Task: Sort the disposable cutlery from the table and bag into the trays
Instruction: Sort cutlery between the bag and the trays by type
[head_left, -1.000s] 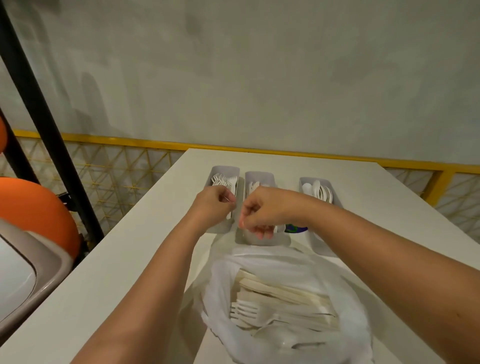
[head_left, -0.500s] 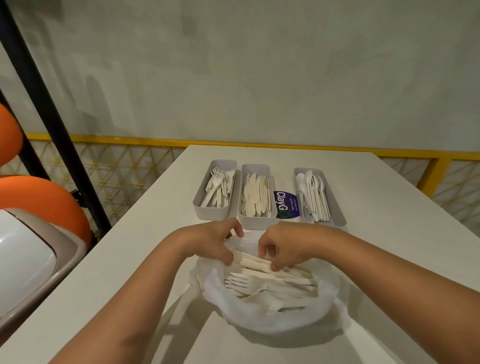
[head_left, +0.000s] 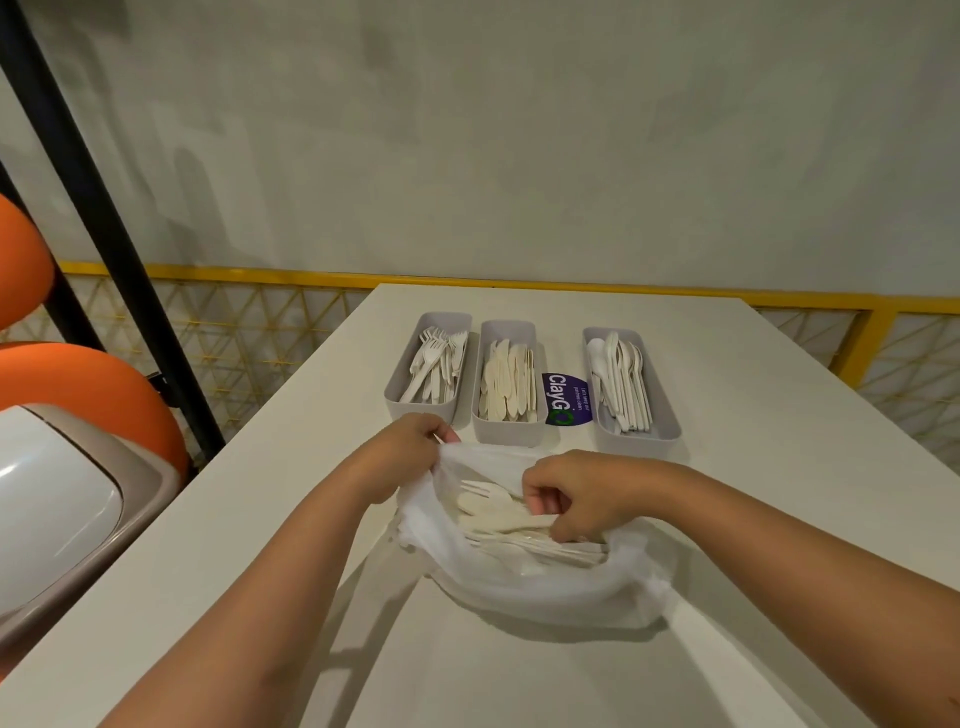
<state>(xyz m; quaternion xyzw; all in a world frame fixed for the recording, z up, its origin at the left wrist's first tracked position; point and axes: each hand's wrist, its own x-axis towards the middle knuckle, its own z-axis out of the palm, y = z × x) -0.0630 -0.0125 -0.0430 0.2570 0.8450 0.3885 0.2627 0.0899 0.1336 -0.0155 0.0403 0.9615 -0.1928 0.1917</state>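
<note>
A white plastic bag lies open on the white table, with a heap of pale cutlery inside. My left hand pinches the bag's far left rim and holds it up. My right hand reaches into the bag, its fingers closed on cutlery pieces. Beyond the bag stand three grey trays: the left tray holds forks, the middle tray holds knives, and the right tray holds spoons.
A purple ClayGo sticker lies between the middle and right trays. To the left of the table are an orange chair and a white-lidded bin. A black post and yellow railing bound the far side.
Both hands came back from the trays to the bag. The left hand lifted the bag's rim and the right hand went inside onto the cutlery. The bag has shifted slightly right.
</note>
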